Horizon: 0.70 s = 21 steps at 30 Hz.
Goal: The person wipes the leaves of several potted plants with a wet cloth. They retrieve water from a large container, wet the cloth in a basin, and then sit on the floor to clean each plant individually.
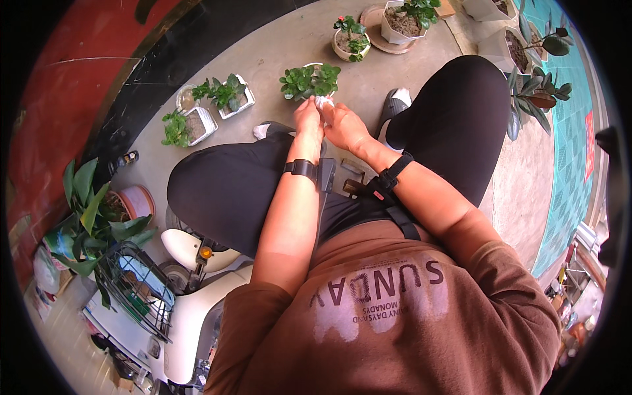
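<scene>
My left hand (308,118) and my right hand (346,126) meet in front of me, just at the near side of a leafy green potted plant (310,81). A crumpled white wad (323,101), tissue or cloth, shows between them, with the fingers of my right hand closed on it. The left fingers are bent up against it. What they grip is hidden. Much of the plant's pot lies under the leaves; only its pale rim (313,64) shows at the back.
Two white pots (203,126) (244,106) with small plants and a glass jar (187,98) stand left on the concrete floor. Beyond are a round pot (340,52) and a white pot (392,34) on a saucer (371,22). A white scooter (185,326) is at lower left.
</scene>
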Each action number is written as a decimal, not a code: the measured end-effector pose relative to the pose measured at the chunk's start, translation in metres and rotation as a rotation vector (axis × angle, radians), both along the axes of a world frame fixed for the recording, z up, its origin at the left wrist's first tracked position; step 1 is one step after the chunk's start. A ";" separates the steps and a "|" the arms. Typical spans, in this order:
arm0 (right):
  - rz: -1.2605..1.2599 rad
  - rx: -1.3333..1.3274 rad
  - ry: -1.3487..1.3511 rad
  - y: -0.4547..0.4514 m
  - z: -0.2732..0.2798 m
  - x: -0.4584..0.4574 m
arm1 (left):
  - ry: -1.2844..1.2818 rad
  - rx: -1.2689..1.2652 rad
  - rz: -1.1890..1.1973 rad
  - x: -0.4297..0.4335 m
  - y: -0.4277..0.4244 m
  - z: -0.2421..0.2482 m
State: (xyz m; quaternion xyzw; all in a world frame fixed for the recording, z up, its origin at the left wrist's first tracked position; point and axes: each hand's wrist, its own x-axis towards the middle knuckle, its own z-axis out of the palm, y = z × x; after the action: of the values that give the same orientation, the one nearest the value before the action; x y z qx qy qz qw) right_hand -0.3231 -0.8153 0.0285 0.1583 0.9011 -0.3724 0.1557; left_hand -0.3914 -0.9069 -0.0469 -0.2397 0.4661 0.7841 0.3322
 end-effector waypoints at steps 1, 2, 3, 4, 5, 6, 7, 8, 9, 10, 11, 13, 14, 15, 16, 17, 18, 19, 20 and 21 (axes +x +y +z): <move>-0.001 -0.011 -0.001 0.001 -0.007 0.000 | 0.001 -0.010 0.005 0.001 0.003 0.002; -0.003 -0.023 -0.001 0.002 -0.014 0.001 | 0.002 -0.021 0.009 0.002 0.006 0.005; -0.004 -0.020 -0.018 0.002 -0.014 0.000 | -0.051 0.006 0.031 0.001 0.005 0.004; -0.005 -0.017 -0.034 0.001 -0.013 -0.001 | -0.105 0.033 0.051 -0.001 0.004 0.003; -0.007 -0.014 -0.051 0.001 -0.013 -0.001 | -0.158 0.060 0.072 -0.002 0.004 0.002; 0.000 -0.007 -0.039 0.002 -0.017 0.000 | -0.143 0.051 0.064 -0.003 0.005 0.001; 0.007 0.000 -0.028 0.001 -0.020 0.001 | -0.128 0.043 0.055 -0.003 0.005 0.000; 0.014 0.008 -0.016 0.001 -0.024 0.002 | -0.113 0.035 0.047 -0.003 0.006 -0.001; -0.006 0.015 -0.021 0.000 -0.021 0.000 | -0.124 0.025 0.044 -0.004 0.004 -0.005; -0.025 0.022 -0.025 -0.001 -0.018 -0.003 | -0.134 0.016 0.041 -0.005 0.000 -0.009; -0.043 0.028 -0.028 -0.002 -0.015 -0.005 | -0.145 0.006 0.040 -0.005 -0.002 -0.013; -0.048 0.011 -0.056 0.002 -0.015 -0.008 | -0.103 -0.020 0.046 -0.002 0.005 -0.003; -0.049 0.002 -0.070 0.003 -0.015 -0.009 | -0.082 -0.034 0.049 -0.001 0.008 0.002; -0.027 0.014 -0.008 0.003 -0.018 -0.007 | -0.114 0.000 0.043 -0.003 0.008 0.006; -0.006 0.026 0.054 0.001 -0.021 -0.004 | -0.147 0.035 0.037 -0.006 0.006 0.011; 0.015 0.039 0.116 0.001 -0.024 -0.001 | -0.180 0.070 0.031 -0.007 0.006 0.015; 0.030 0.030 0.097 0.000 -0.024 0.000 | -0.204 0.073 0.011 -0.008 0.006 0.019; 0.044 0.021 0.079 0.000 -0.023 0.001 | -0.211 0.049 0.010 -0.008 0.007 0.023; 0.058 0.013 0.061 0.001 -0.023 0.002 | -0.219 0.025 0.008 -0.007 0.007 0.027; 0.047 0.016 0.030 0.002 -0.019 0.001 | -0.226 -0.001 0.011 -0.006 0.006 0.029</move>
State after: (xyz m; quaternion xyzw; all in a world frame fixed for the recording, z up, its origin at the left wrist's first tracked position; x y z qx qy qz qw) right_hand -0.3225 -0.8136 0.0094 0.1326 0.9097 -0.3639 0.1498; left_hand -0.3971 -0.9011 -0.0183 -0.3293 0.4246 0.7538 0.3783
